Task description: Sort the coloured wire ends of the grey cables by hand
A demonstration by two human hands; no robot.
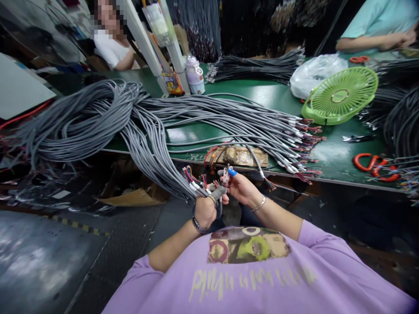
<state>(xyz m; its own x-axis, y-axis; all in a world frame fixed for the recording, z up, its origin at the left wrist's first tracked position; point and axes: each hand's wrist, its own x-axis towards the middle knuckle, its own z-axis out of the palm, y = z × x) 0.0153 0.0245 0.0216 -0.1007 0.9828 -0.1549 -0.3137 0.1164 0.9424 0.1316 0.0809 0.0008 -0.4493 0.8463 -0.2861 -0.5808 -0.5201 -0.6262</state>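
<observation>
My left hand [205, 212], with a grey cover on its thumb, is closed around the ends of several grey cables [175, 176]. Thin coloured wires [189, 173] fan out from the white-wrapped cable ends above it. Close beside it, my right hand [242, 188] has its fingers pinched together at those wires, and one fingertip wears a blue cover [232, 172]. A small pale piece shows at its fingertips, too small to name. Just beyond the hands, a wooden block with a fixture [240, 155] sits at the bench edge.
More grey cables [209, 104] lie across the green bench [262, 92], coiled at left. To the right are a green fan [340, 96], orange-handled scissors [376, 166], black snips [358, 138] and a plastic bag [316, 74]. A bottle [195, 76] stands behind. Two people sit across the bench.
</observation>
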